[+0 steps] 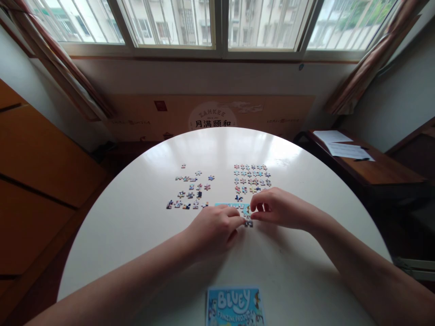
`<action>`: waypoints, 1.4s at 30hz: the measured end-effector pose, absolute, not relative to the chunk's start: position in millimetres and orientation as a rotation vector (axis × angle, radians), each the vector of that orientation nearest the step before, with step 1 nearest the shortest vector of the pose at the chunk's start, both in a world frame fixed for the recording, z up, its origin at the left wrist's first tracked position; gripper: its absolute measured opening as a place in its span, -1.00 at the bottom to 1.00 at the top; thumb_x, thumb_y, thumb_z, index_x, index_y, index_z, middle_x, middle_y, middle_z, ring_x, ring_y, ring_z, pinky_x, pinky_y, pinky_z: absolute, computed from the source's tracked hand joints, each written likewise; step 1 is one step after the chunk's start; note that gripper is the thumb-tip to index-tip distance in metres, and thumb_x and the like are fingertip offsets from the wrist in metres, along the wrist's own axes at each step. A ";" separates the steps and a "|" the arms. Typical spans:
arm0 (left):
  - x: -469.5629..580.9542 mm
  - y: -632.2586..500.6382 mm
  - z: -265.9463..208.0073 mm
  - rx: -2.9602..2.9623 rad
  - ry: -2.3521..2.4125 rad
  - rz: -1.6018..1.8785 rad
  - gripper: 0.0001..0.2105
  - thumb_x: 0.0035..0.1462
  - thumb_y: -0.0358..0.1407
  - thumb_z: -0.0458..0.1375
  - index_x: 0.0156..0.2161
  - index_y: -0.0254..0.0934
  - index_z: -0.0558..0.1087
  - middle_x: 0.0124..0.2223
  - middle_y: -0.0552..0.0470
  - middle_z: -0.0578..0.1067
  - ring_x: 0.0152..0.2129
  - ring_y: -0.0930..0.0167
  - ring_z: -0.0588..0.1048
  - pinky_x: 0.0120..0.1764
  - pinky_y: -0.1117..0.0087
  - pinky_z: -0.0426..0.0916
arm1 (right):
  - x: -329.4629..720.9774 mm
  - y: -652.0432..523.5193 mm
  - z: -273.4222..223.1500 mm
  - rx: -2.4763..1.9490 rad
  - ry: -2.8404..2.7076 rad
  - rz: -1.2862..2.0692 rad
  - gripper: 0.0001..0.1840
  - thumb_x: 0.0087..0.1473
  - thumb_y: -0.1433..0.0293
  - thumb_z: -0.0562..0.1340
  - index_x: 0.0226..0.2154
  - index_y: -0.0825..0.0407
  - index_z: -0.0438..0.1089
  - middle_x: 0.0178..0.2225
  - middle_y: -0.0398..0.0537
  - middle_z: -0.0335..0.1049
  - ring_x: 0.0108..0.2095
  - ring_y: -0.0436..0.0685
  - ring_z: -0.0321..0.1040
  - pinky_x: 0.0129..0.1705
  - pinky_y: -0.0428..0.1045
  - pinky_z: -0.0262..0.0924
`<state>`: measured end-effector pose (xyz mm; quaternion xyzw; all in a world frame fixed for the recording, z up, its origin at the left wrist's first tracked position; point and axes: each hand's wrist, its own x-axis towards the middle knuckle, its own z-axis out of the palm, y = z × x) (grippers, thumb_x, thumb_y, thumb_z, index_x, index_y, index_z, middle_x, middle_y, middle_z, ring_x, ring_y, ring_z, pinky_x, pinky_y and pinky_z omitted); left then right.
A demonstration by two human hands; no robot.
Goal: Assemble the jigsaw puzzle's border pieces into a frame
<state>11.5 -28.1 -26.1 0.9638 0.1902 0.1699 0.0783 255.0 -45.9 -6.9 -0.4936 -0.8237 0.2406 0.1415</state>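
A partly joined jigsaw puzzle [247, 223] lies on the table between my two hands, its upper strip light blue. My left hand [215, 225] covers its left part, with bent fingers pressing on the joined pieces. From the right, my right hand [277, 208] reaches to its edge. The thumb and forefinger there are curved, tips a little apart, and no piece shows between them. Loose puzzle pieces [190, 195] lie scattered beyond my left hand. More loose pieces [249, 174] stand in rough rows beyond my right hand. One dark blue piece [239, 198] lies just above the joined part.
The round white table [136, 240] carries everything. A blue Bluey picture card or booklet [235, 306] lies at the near edge. To the right stands a brown wooden desk [384, 168] with papers [350, 151] and a pen. Windows and a printed cardboard panel [129, 113] are behind.
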 end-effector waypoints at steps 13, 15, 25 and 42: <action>16.8 -26.1 -35.0 2.893 0.566 0.495 -0.82 0.22 -0.41 0.09 -0.28 -0.23 0.56 -0.32 0.01 0.54 -0.41 0.38 0.47 -0.36 0.35 0.39 | 249.4 -44.9 -8.7 -1.540 -2.373 0.774 -0.91 0.06 0.37 0.36 -0.44 0.02 0.51 -0.50 -0.17 0.45 -0.47 -0.02 0.28 -0.42 -0.07 0.02; 17.0 -26.5 -35.6 2.898 0.579 0.466 -0.84 0.19 -0.42 0.10 -0.28 -0.23 0.54 -0.31 0.01 0.54 -0.41 0.38 0.46 -0.36 0.36 0.39 | 248.4 -45.2 -8.3 -1.579 -2.344 0.807 -0.92 0.05 0.37 0.36 -0.44 0.01 0.51 -0.50 -0.17 0.45 -0.48 -0.02 0.28 -0.44 -0.07 0.01; 17.3 -33.6 -37.7 2.967 0.641 0.459 -0.83 0.30 -0.35 0.05 -0.25 -0.27 0.49 -0.30 -0.03 0.51 -0.39 0.35 0.46 -0.39 0.35 0.38 | 249.2 -43.6 -10.1 -1.498 -2.368 0.832 -0.94 0.07 0.39 0.34 -0.42 0.00 0.51 -0.49 -0.17 0.46 -0.47 -0.02 0.30 -0.44 -0.09 0.03; 7.1 -27.4 -24.6 2.898 0.780 0.592 -0.72 0.18 -0.50 0.00 -0.25 -0.27 0.57 -0.37 -0.02 0.55 -0.46 0.39 0.52 -0.38 0.34 0.46 | 257.7 -39.9 -12.6 -1.446 -2.320 0.930 -0.88 0.12 0.34 0.31 -0.40 0.05 0.50 -0.48 -0.15 0.46 -0.47 -0.02 0.29 -0.43 -0.10 0.11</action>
